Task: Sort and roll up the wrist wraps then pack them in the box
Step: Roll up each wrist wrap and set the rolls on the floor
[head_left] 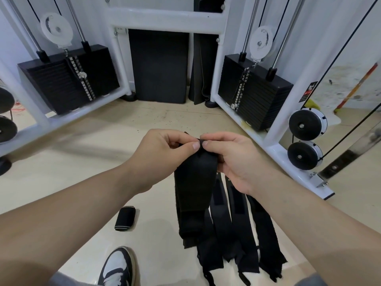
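A long black wrist wrap (193, 188) hangs from both hands above the floor, its lower end draping onto the others. My left hand (162, 155) and my right hand (233, 159) pinch its top edge between thumbs and fingers, thumbs almost touching. Under it, several flat black wraps (241, 223) lie side by side on the beige floor. One rolled-up black wrap (125, 218) with a pale stripe at one end lies to the left of them. No box is in view.
A white cable machine frame (165, 19) stands ahead, with a black weight stack left (68, 79) and right (251, 91). Black mats (158, 65) lean behind it. Black pulley wheels (305, 139) sit right. My black-and-white shoe (117, 267) is at the bottom.
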`<action>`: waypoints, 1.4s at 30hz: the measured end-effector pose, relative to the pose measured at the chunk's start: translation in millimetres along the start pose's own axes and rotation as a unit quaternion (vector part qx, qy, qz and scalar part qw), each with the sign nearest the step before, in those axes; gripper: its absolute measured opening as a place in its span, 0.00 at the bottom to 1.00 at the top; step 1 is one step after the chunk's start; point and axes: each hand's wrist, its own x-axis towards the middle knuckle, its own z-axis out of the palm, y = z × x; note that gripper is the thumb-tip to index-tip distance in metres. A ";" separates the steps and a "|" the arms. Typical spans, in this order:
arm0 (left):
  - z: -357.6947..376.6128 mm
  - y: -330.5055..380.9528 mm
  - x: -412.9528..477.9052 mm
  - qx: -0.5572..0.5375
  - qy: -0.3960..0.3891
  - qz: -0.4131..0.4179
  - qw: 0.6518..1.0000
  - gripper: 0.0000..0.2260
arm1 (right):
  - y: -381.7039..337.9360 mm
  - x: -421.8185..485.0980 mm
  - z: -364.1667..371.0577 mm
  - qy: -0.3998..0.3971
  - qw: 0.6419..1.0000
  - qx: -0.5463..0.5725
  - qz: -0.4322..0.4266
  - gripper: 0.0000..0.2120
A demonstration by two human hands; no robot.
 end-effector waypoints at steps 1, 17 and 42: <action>1.0 -0.7 0.1 0.015 0.004 0.002 1.000 0.04 | 0.7 -0.3 0.4 0.000 1.000 -0.005 -0.002 0.07; -0.3 -2.9 6.1 0.062 -0.032 -0.026 0.997 0.02 | -4.5 -3.4 -4.5 -0.066 0.996 -0.047 -0.026 0.13; 6.3 1.1 2.6 -0.077 -0.040 -0.062 0.994 0.06 | -3.0 -0.1 -2.2 -0.016 0.994 -0.074 -0.082 0.11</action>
